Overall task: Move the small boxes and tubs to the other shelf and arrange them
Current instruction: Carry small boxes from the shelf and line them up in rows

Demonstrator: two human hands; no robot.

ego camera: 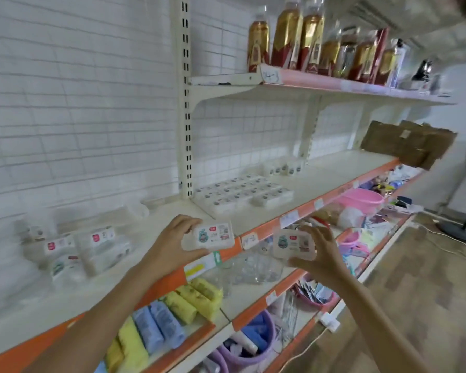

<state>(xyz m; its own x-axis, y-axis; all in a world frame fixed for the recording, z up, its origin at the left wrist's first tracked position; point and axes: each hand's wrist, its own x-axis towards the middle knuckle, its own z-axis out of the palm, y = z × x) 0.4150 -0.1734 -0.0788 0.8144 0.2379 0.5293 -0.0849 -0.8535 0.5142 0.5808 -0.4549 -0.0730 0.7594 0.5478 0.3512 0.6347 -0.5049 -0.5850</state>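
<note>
holding | left hand (170, 244) grips small box (209, 236) | right hand (319, 255) grips second box (292, 243) | hands apart

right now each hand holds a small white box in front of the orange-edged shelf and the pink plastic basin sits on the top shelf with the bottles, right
Not quite. In the head view the pink plastic basin sits on a lower shelf, below the orange-edged shelf, not with the bottles. Each hand does hold a small white box.

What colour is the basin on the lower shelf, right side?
Pink; the basin shows best in the head view.

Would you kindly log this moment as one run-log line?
left hand holds small box | right hand holds second small box | both in front of middle shelf | arranged boxes there
</note>
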